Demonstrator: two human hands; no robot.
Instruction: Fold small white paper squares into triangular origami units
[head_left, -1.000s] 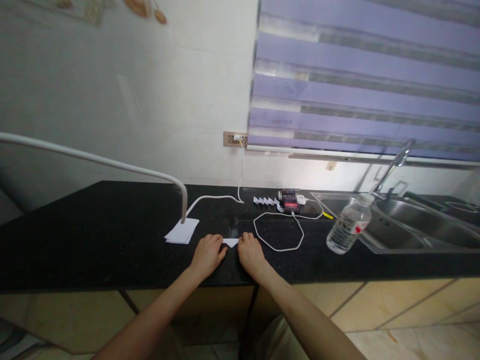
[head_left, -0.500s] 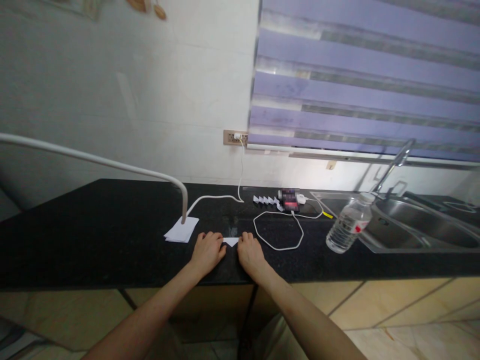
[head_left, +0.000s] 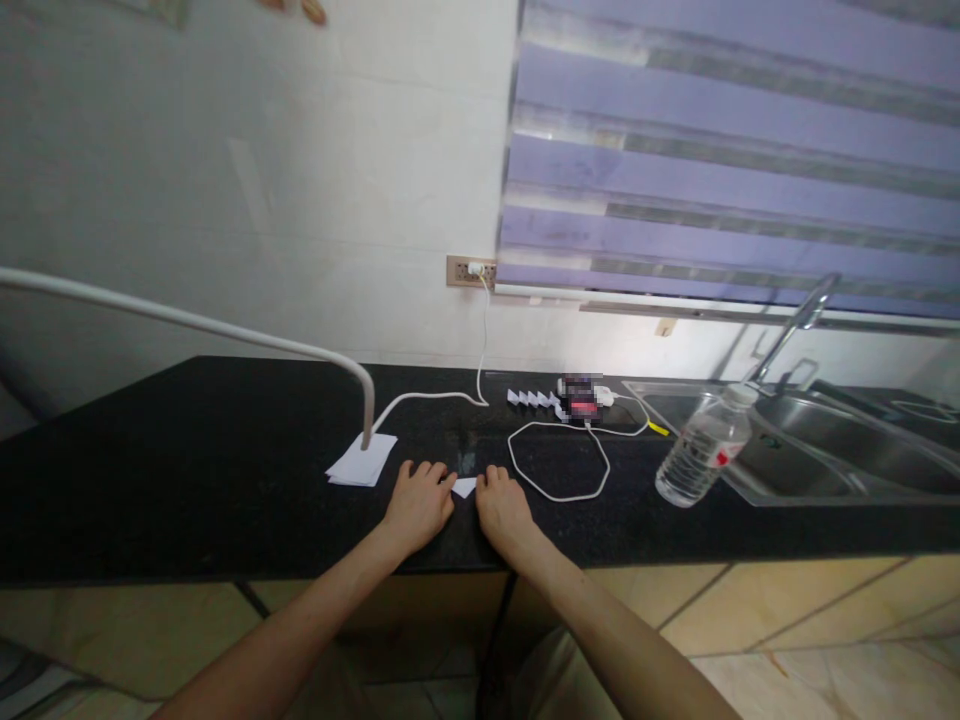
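A small piece of folded white paper [head_left: 464,487] lies on the black counter between my two hands, its pointed part toward me. My left hand [head_left: 420,508] has its fingers curled over the paper's left end, thumb bent inward. My right hand [head_left: 505,508] grips the right end with bent fingers. Both hands rest low on the counter and cover the ends of the paper. To the left lies a stack of white paper sheets [head_left: 363,462]. Beyond my right hand stands a row of several small folded paper pieces [head_left: 532,399].
A white flexible stalk [head_left: 285,344] reaches over the paper stack. A phone [head_left: 582,398] with a looped white cable [head_left: 555,498] sits at the back. A water bottle [head_left: 705,448] stands by the steel sink [head_left: 806,497]. The counter's front edge [head_left: 225,580] is near me.
My left hand has shifted slightly, and the paper between the hands now sits tilted, with less of it showing. My right hand stays nearly in place.
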